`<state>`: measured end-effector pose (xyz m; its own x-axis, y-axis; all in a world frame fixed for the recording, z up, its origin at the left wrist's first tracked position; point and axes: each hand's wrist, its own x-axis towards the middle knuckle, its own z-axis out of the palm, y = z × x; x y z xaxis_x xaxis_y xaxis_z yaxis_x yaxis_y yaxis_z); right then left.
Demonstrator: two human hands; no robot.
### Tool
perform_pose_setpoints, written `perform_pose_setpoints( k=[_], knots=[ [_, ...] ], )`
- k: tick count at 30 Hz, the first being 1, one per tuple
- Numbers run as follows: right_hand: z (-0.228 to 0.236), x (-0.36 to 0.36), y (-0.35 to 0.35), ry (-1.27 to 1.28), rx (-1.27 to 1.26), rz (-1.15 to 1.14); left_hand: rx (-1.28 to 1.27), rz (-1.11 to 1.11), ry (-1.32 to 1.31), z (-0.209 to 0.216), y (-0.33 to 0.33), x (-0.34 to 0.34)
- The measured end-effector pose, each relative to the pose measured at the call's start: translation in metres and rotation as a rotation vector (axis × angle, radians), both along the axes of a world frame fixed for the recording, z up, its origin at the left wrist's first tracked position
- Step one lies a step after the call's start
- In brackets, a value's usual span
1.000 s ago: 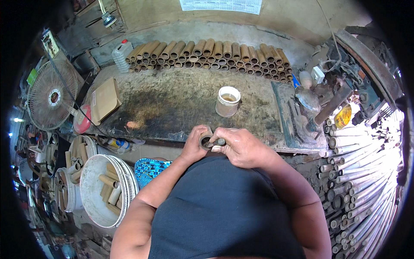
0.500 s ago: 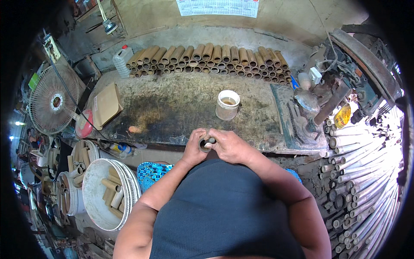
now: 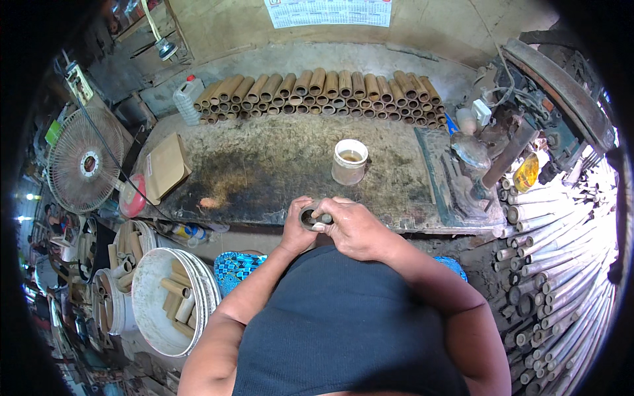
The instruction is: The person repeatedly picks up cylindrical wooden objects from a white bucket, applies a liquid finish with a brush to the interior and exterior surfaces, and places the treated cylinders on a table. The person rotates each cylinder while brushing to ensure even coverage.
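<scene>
In front of my body, just off the bench's near edge, my left hand (image 3: 297, 226) wraps round a short bamboo tube (image 3: 308, 217), its open end tipped up toward me. My right hand (image 3: 354, 226) presses against the same tube, with fingers at its rim. A small dark rod-like piece (image 3: 326, 218) with a rounded end sticks out from the right hand's grip; what it is exactly, I cannot make out. Beyond the hands, a white pot (image 3: 349, 173) holding brownish liquid stands on the worn wooden bench (image 3: 277, 152).
Cut bamboo tubes (image 3: 317, 82) are stacked along the bench's back, beside a plastic jug (image 3: 187, 99). A brown envelope (image 3: 165, 165) and a fan (image 3: 87, 162) are at left. White buckets (image 3: 148, 310) of tubes stand lower left. Long bamboo poles (image 3: 561, 264) lie right, below a metal machine (image 3: 495, 158).
My right hand has turned and shifted slightly at the tube's rim, so more of the opening and the rod's end shows. My left hand keeps its hold. The whole view has shifted slightly.
</scene>
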<state>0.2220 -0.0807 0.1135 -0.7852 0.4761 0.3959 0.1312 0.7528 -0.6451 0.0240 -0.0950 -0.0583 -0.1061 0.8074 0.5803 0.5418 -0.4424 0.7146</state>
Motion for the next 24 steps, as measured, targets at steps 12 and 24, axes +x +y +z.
perform_pose_setpoints(
  k=[12,24],
  knots=[
    [0.026,0.006,-0.002,0.126,0.069,-0.207,-0.22,0.149,-0.141,0.016,0.008,0.0],
    [0.013,0.037,0.122,0.114,-0.15,-0.79,-0.642,-0.083,-1.816,0.029,0.061,-0.029]
  ],
)
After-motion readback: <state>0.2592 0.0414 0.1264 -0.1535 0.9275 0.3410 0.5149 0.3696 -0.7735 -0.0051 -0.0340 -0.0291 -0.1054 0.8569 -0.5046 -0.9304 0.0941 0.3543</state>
